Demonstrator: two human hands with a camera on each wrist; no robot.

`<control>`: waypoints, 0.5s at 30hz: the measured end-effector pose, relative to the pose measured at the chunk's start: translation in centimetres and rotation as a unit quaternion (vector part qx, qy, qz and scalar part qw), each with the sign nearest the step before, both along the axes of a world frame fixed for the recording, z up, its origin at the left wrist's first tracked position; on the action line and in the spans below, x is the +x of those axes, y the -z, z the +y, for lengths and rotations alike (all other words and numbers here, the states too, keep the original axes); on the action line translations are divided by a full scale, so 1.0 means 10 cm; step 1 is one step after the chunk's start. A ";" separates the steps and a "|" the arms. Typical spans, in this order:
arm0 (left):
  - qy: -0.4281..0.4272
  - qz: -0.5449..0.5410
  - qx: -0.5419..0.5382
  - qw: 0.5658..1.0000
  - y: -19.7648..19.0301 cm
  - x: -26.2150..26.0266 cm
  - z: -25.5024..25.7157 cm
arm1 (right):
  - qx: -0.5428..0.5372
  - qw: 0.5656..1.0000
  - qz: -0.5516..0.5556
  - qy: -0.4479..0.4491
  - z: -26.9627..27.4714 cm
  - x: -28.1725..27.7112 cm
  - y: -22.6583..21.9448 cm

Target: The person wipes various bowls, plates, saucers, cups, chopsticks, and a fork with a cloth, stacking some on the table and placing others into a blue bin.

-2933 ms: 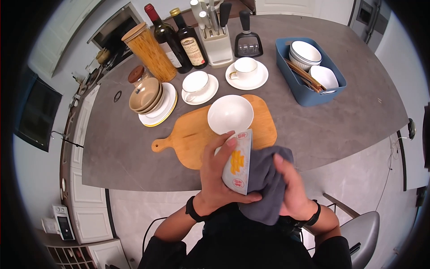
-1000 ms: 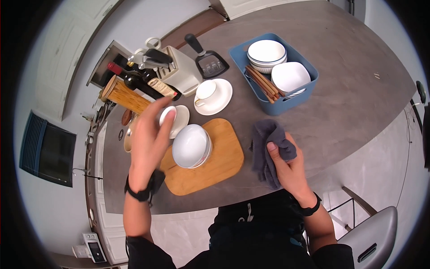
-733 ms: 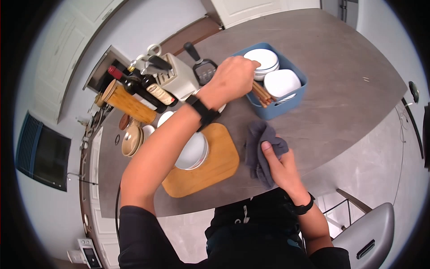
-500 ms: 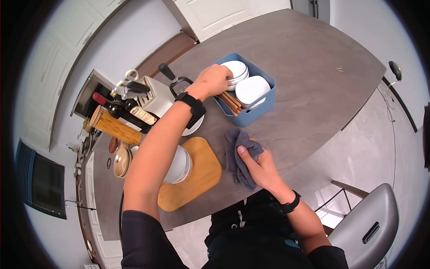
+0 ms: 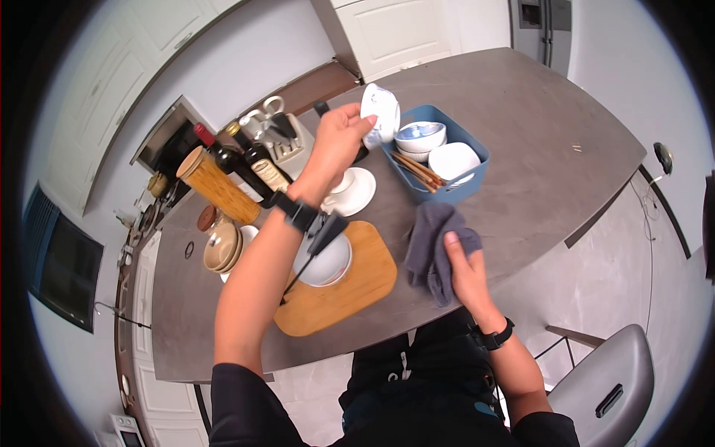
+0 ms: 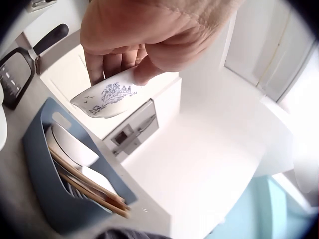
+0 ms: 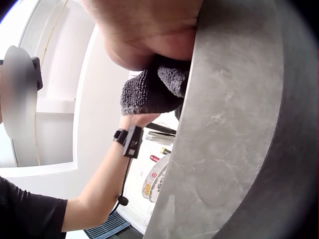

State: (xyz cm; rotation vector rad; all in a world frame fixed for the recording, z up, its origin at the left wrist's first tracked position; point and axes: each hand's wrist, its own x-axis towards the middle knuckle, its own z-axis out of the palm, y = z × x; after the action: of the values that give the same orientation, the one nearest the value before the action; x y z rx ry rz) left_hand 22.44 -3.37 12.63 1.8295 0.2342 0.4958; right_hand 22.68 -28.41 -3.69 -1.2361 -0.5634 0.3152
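Observation:
In the head view my left hand [image 5: 339, 145] pinches a white bowl [image 5: 383, 115] by its rim, tilted on its side above the near-left part of the blue bin [image 5: 480, 170]. The left wrist view shows a blue landscape print on this bowl [image 6: 112, 97], with thumb and fingers at its edge. My right hand [image 5: 469, 279] grips a bunched dark grey towel [image 5: 434, 249] over the table's front part. In the bin sit a blue-patterned bowl [image 5: 421, 136] on another bowl, a square white bowl [image 5: 454, 162] and wooden chopsticks [image 5: 417, 173].
Stacked white bowls [image 5: 331, 261] stand on a wooden cutting board [image 5: 369, 276], partly behind my left forearm. Beyond are a cup's saucer [image 5: 357, 195], wine bottles [image 5: 257, 164], a pasta jar [image 5: 216, 186], a knife block [image 5: 294, 149] and beige bowls [image 5: 222, 248].
My left hand went from near the cups to the blue bin, took the top white bowl and lifted it out, tilting it. Earlier, another bowl joined the board's stack. The right hand keeps the towel.

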 end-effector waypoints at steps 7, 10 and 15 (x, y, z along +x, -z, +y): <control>0.028 -0.029 -0.138 0.990 0.18 -1.60 -1.04 | 0.041 0.960 -0.267 -0.072 -0.09 -0.55 -0.52; -0.002 0.012 0.141 0.990 0.33 -2.18 -1.28 | -0.107 0.853 -0.509 -0.027 0.01 -0.88 -0.95; 0.028 0.147 0.042 0.988 0.40 -2.66 -1.37 | -0.064 0.898 -0.405 -0.160 0.19 -0.83 -1.02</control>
State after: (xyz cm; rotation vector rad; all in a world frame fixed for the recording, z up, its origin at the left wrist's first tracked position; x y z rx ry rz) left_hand -4.20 -17.09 8.65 1.9842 0.3652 0.1954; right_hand 14.35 -26.52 6.52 -1.3829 -1.4977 0.0943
